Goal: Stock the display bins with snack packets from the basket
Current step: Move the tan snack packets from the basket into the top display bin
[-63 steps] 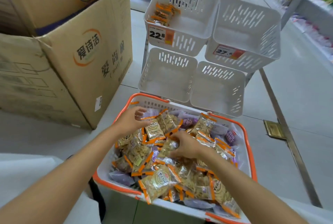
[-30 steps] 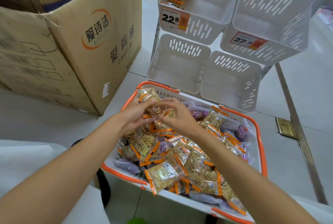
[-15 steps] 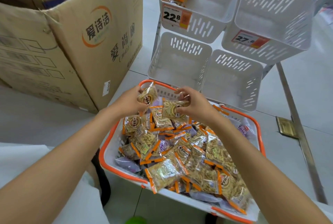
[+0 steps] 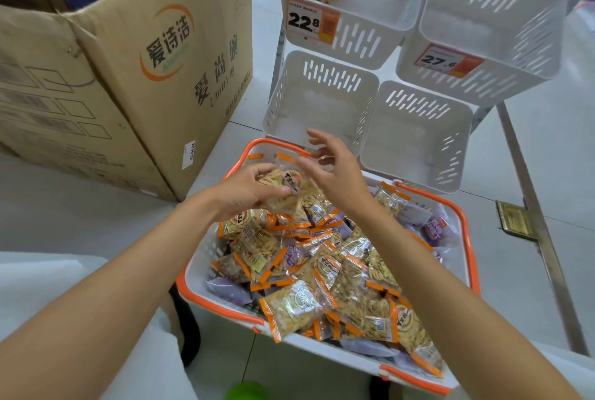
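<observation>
My right hand [image 4: 335,174], fingers now spread and empty, has passed its packet to my left hand [image 4: 241,191], which clamps the snack packets [image 4: 286,188] over the basket [image 4: 209,303], with the display bins [image 4: 322,106] just ahead, ready for stocking.

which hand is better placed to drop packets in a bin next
Left, probably. The left hand grips a bunch of packets over the far end of the basket, close to the nearest bin. The right hand is open, holding nothing.
</observation>
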A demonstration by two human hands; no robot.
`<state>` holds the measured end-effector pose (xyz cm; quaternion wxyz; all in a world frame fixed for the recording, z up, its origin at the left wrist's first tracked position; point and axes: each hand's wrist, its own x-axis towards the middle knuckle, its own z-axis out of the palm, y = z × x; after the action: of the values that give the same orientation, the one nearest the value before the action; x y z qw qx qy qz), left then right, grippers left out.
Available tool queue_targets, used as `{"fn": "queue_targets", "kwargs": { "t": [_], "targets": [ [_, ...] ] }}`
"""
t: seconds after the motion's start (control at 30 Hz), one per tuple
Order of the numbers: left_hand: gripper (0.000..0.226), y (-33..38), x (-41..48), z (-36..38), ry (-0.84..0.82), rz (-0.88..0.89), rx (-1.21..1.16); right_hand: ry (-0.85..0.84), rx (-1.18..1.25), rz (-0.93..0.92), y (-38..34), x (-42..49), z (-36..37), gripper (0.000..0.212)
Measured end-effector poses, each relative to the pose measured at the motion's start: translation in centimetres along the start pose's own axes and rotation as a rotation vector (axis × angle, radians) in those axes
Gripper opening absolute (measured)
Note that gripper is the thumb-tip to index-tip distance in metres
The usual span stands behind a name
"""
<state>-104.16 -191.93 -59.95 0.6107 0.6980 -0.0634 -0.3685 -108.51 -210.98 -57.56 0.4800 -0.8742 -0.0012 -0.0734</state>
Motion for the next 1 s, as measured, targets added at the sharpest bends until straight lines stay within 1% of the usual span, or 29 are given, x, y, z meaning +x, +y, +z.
{"fn": "queue_targets", "kwargs": {
  "t": [0.03,0.07,0.13,0.2,0.23,0.27,0.3,0.37,0.4,0.43,0.53,0.57,0.6,0.63,0.67,0.7,0.73,0.77,0.83,0.87,0.9,0.93,0.97,1.0],
  "targets": [
    [0.057,-0.1,0.1,-0.5,0.088,0.001,-0.005,0.000,0.015,0.053,0.7,0.2,0.4,0.045],
    [0.057,-0.3,0.0,-1.2,0.166,0.003,-0.013,-0.039,-0.025,0.100,1.5,0.4,0.9,0.041],
    [0.051,-0.8,-0.2,-2.4,0.246,0.009,-0.039,-0.222,-0.218,0.159,3.4,0.8,2.2,0.044],
    [0.043,-1.3,-0.6,-3.0,0.251,-0.001,-0.070,-0.450,-0.424,0.171,4.7,1.1,3.8,0.063],
    [0.039,-1.6,-0.9,-3.1,0.249,-0.009,-0.080,-0.540,-0.535,0.163,5.3,1.3,4.5,0.075],
    [0.037,-1.9,-1.0,-3.2,0.251,-0.014,-0.087,-0.581,-0.629,0.153,5.7,1.5,5.0,0.083],
    [0.038,-2.1,-1.0,-3.3,0.257,-0.015,-0.090,-0.576,-0.683,0.147,6.0,1.7,5.4,0.085],
    [0.050,-2.3,-1.1,-3.4,0.275,-0.008,-0.099,-0.536,-0.721,0.137,6.3,2.4,5.4,0.080],
    [0.057,-2.4,-1.0,-3.5,0.284,-0.011,-0.118,-0.543,-0.744,0.127,6.4,2.6,5.3,0.077],
    [0.062,-2.5,-0.9,-3.5,0.291,-0.017,-0.140,-0.570,-0.765,0.113,6.5,2.8,5.2,0.080],
    [0.063,-2.5,-0.7,-3.2,0.300,-0.034,-0.168,-0.671,-0.717,0.153,6.6,3.3,5.3,0.104],
    [0.061,-2.6,-0.6,-3.1,0.300,-0.035,-0.157,-0.685,-0.714,0.172,6.5,3.5,5.5,0.108],
    [0.058,-2.5,-0.5,-3.0,0.298,-0.033,-0.141,-0.691,-0.740,0.181,6.3,3.7,5.7,0.107],
    [0.054,-2.4,-0.6,-2.9,0.295,-0.028,-0.131,-0.695,-0.777,0.183,6.1,3.8,5.8,0.101],
    [0.051,-2.3,-0.6,-2.9,0.295,-0.025,-0.134,-0.692,-0.802,0.176,5.8,3.8,5.8,0.089],
    [0.048,-2.3,-0.5,-2.8,0.294,-0.022,-0.145,-0.676,-0.794,0.157,5.5,3.7,5.8,0.075],
    [0.045,-2.2,-0.5,-2.8,0.294,-0.017,-0.155,-0.649,-0.736,0.143,5.3,3.5,5.6,0.064],
    [0.043,-2.1,-0.5,-2.8,0.294,-0.006,-0.160,-0.602,-0.617,0.144,5.0,3.3,5.1,0.057],
    [0.038,-2.1,-0.2,-2.9,0.296,0.025,-0.143,-0.474,-0.223,0.199,3.4,3.2,3.2,0.045],
    [0.027,-2.0,-0.2,-2.9,0.300,0.041,-0.124,-0.426,-0.017,0.225,2.5,3.3,2.0,0.040],
    [0.015,-1.9,-0.2,-2.7,0.299,0.046,-0.111,-0.395,0.129,0.232,1.5,3.6,0.9,0.037],
    [0.009,-1.6,-0.1,-2.5,0.288,0.041,-0.113,-0.384,0.193,0.216,0.5,3.9,0.1,0.037],
    [0.010,-1.2,0.0,-2.1,0.267,0.030,-0.137,-0.384,0.184,0.183,-0.4,4.3,-0.3,0.039],
    [0.015,-0.7,0.2,-1.7,0.230,0.018,-0.182,-0.379,0.109,0.146,-1.0,4.8,-0.4,0.046]
  ]
}}
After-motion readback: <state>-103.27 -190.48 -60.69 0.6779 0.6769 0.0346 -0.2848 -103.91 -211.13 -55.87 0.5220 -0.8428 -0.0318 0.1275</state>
